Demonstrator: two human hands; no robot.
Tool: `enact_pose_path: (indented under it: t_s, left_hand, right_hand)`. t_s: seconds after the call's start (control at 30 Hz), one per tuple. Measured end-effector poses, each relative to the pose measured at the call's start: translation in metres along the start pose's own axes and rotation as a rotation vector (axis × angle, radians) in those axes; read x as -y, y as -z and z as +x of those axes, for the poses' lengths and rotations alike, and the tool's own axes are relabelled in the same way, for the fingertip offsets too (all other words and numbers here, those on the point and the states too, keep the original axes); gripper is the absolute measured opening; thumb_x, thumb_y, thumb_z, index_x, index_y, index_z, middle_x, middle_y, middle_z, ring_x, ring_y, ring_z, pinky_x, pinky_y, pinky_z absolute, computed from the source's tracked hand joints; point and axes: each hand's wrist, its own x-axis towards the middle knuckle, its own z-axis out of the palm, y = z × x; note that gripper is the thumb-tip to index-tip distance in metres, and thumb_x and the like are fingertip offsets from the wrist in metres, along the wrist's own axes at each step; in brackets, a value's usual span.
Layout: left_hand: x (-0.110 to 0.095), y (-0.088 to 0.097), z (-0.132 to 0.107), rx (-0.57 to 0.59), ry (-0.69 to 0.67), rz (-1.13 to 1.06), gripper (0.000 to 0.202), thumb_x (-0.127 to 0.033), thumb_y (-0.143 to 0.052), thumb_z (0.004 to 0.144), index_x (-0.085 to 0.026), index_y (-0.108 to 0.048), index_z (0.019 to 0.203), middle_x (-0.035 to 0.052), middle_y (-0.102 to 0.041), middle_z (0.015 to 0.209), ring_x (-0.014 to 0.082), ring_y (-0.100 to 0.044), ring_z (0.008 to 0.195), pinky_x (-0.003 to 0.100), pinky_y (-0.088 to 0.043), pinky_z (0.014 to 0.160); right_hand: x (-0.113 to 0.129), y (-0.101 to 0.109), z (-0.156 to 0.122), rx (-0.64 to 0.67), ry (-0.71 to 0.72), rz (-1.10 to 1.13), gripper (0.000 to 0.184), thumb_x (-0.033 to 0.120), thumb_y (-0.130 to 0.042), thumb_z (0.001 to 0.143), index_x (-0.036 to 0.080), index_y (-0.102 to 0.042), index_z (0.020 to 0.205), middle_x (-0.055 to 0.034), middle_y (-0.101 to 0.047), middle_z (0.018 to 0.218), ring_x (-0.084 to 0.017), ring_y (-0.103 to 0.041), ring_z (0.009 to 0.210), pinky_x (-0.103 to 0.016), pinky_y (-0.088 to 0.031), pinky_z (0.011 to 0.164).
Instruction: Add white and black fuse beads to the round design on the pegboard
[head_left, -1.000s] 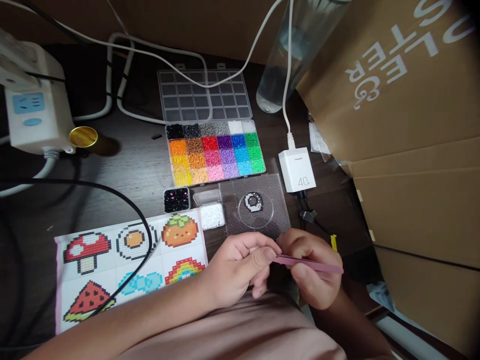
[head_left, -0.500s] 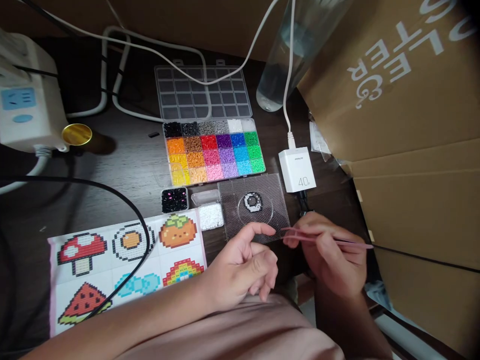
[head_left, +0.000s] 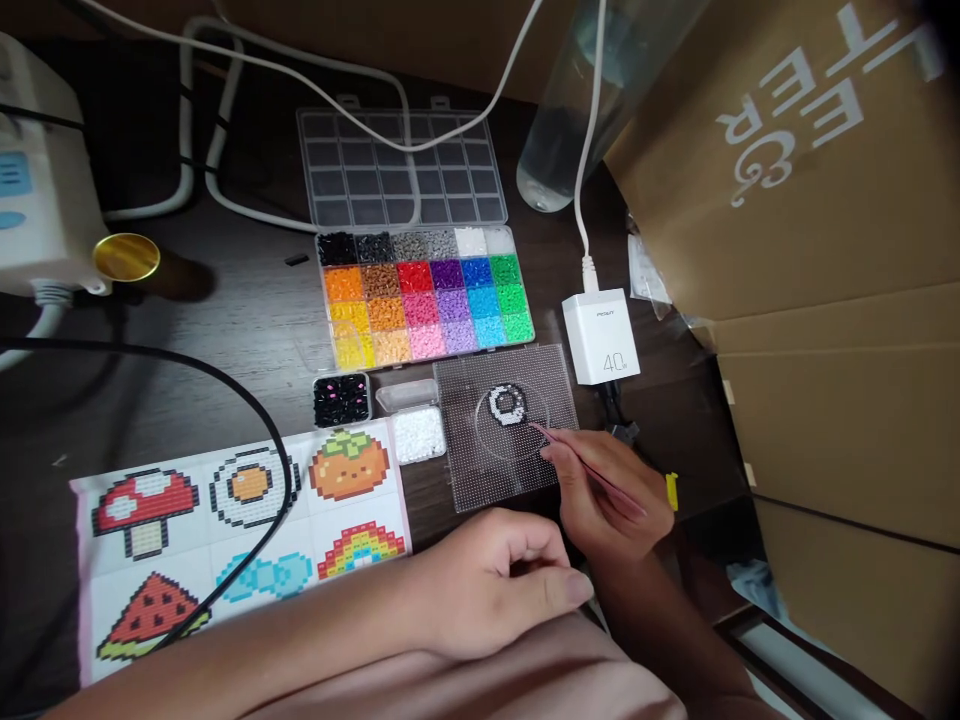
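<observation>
Pink tweezers (head_left: 581, 463) are pinched in my right hand (head_left: 619, 500), their tips over the clear pegboard (head_left: 487, 485) just beside a small ring of black and white fuse beads (head_left: 508, 405). Whether a bead is between the tips is too small to tell. My left hand (head_left: 499, 580) rests below the board near my lap, fingers loosely curled, nothing visible in it. Left of the board stand a small tub of white beads (head_left: 419, 436) and a small tub of black beads with a few pink ones (head_left: 341, 400).
A sorted bead box (head_left: 427, 300) with its clear lid (head_left: 405, 170) folded back lies behind the board. A pattern sheet (head_left: 202, 540) is at left, crossed by a black cable (head_left: 255, 405). A white charger (head_left: 601, 338), water bottle (head_left: 555, 150) and cardboard box (head_left: 810, 380) stand right.
My right hand has moved left and up with the tweezers, bringing their tips to the bead ring. My left hand has dropped away from the board, its index finger now curled in.
</observation>
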Motion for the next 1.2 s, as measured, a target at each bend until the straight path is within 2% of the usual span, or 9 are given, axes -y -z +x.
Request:
enact_pose_path:
  t_s: [0.37, 0.87, 1.2]
  left_hand:
    - [-0.0005, 0.0025, 0.0008, 0.019, 0.022, 0.033, 0.039, -0.049, -0.053, 0.091, -0.015, -0.049, 0.070, -0.0047, -0.042, 0.061, 0.0071, -0.035, 0.058, 0.020, -0.029, 0.052]
    - [0.0010, 0.0026, -0.0004, 0.024, 0.021, 0.053, 0.041, -0.051, -0.051, 0.091, -0.016, -0.049, 0.070, -0.0051, -0.041, 0.060, 0.0070, -0.035, 0.058, 0.021, -0.029, 0.052]
    - [-0.0014, 0.0023, 0.0007, 0.030, 0.032, 0.049, 0.038, -0.048, -0.052, 0.090, -0.016, -0.048, 0.069, -0.0049, -0.041, 0.061, 0.0074, -0.035, 0.059, 0.021, -0.030, 0.053]
  right_hand:
    - [-0.0012, 0.0001, 0.0057, 0.039, -0.138, 0.010, 0.023, 0.005, -0.069, 0.080, 0.023, -0.077, 0.094, -0.0041, -0.077, 0.082, -0.018, -0.073, 0.070, -0.031, -0.061, 0.060]
    - [-0.0048, 0.0018, 0.0039, 0.089, -0.193, 0.056, 0.028, 0.003, -0.071, 0.079, 0.023, -0.077, 0.097, -0.0037, -0.077, 0.085, -0.018, -0.073, 0.074, -0.031, -0.062, 0.064]
    - [-0.0055, 0.0012, 0.0029, 0.060, -0.253, 0.107, 0.027, 0.003, -0.072, 0.079, 0.022, -0.078, 0.096, -0.0032, -0.077, 0.084, -0.017, -0.073, 0.071, -0.030, -0.061, 0.062]
